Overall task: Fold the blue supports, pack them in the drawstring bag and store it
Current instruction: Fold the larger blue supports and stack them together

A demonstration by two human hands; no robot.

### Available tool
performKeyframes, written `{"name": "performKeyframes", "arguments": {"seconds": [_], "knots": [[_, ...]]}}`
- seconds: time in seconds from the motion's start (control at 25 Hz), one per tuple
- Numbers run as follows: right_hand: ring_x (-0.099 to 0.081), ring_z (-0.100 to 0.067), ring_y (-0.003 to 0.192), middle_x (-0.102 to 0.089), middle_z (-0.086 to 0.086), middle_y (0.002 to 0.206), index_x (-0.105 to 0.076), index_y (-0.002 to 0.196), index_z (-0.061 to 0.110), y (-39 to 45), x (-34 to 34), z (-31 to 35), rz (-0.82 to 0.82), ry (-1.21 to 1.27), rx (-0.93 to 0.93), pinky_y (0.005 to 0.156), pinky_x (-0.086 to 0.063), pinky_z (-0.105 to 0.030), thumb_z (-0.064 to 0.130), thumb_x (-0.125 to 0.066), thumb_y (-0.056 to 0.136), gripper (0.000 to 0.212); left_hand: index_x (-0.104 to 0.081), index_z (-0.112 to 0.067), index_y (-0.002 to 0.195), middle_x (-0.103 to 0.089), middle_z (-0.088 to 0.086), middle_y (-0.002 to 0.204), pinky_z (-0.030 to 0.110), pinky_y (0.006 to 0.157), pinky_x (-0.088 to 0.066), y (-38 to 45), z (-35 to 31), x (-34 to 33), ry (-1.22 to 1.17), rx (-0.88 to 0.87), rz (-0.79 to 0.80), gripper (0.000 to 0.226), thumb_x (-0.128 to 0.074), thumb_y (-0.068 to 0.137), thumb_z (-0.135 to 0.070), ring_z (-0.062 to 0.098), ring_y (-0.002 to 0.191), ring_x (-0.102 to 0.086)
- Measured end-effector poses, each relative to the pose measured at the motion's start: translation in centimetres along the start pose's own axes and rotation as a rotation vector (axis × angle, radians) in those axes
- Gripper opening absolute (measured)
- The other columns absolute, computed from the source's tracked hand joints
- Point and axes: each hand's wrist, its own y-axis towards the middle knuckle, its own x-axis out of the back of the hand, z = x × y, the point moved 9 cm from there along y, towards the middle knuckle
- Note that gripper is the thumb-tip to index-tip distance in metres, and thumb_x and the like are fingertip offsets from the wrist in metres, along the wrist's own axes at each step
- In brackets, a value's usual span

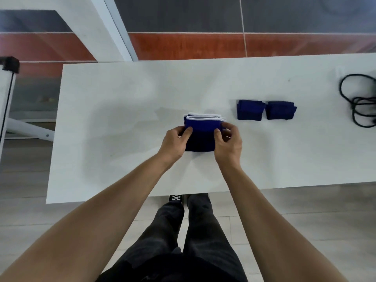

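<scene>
Even overhead light; soft shadows on table (pixel 122 94); wide-angle bending at edges; slight overall softness.

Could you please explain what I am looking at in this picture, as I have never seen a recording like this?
There is no machine here. A person wears a camera on the head, so the single picture looks down past their own arms, legs and shoe to a white table.

The left hand and right hand each grip one side of a blue support with a white edge, which sits on the table in front of them. It appears to be part-way through being folded.

To the right lie two more folded supports, side by side. At the far right edge is a coiled black cord. I cannot see a drawstring bag for certain in this view.
</scene>
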Motion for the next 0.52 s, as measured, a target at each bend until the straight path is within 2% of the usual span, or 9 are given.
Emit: {"name": "performKeyframes", "arguments": {"seconds": [0.04, 0.12, 0.2, 0.32, 0.52], "knots": [[-0.064, -0.01, 0.097, -0.064, 0.006, 0.105, -0.059, 0.119, 0.026, 0.5, 0.5, 0.1, -0.01, -0.043, 0.033, 0.083, -0.058, -0.028, 0.023, -0.06, 0.098, 0.021, -0.068, -0.017, 0.101, -0.071, -0.009, 0.088, 0.018, 0.069, -0.049, 0.5, 0.0, -0.3, 0.073, 0.0, -0.011, 0.026, -0.051, 0.101, -0.036, 0.013, 0.084, -0.068], [-0.063, -0.011, 0.097, -0.064, 0.003, 0.109, -0.058, 0.121, 0.026, 1.6, 0.8, 0.4, -0.003, -0.153, 0.106, 0.08, -0.055, -0.022, 0.023, -0.061, 0.097, 0.024, -0.066, -0.019, 0.101, -0.069, -0.008, 0.086, 0.026, 0.071, -0.049, 1.4, 0.3, -0.4, 0.18, 0.006, -0.062, 0.022, -0.056, 0.098, -0.039, 0.018, 0.084, -0.067], [-0.062, -0.014, 0.096, -0.062, 0.001, 0.111, -0.057, 0.121, 0.026, 2.6, 0.5, 0.0, 0.011, -0.277, 0.142, 0.084, -0.056, -0.03, 0.024, -0.06, 0.096, 0.025, -0.064, -0.019, 0.103, -0.067, -0.008, 0.087, 0.031, 0.074, -0.049, 1.8, 0.7, -0.3, 0.273, 0.034, -0.117, 0.026, -0.059, 0.094, -0.043, 0.019, 0.085, -0.065], [-0.06, -0.017, 0.094, -0.058, 0.003, 0.109, -0.056, 0.119, 0.026, 2.8, 0.1, -0.4, 0.009, -0.39, 0.192, 0.092, -0.052, -0.044, 0.023, -0.059, 0.094, 0.026, -0.065, -0.018, 0.1, -0.064, -0.01, 0.084, 0.03, 0.072, -0.043, 1.9, 1.2, -0.3, 0.405, 0.054, -0.162, 0.033, -0.053, 0.096, -0.048, 0.02, 0.087, -0.061], [-0.061, -0.016, 0.093, -0.054, 0.007, 0.108, -0.055, 0.119, 0.029, 2.4, 0.9, 0.0, -0.061, -0.366, 0.268, 0.091, -0.051, -0.047, 0.024, -0.059, 0.094, 0.026, -0.065, -0.017, 0.094, -0.068, -0.006, 0.085, 0.031, 0.068, -0.039, 2.2, 0.3, -0.5, 0.482, -0.01, -0.168, 0.037, -0.048, 0.098, -0.05, 0.022, 0.083, -0.059]]}}
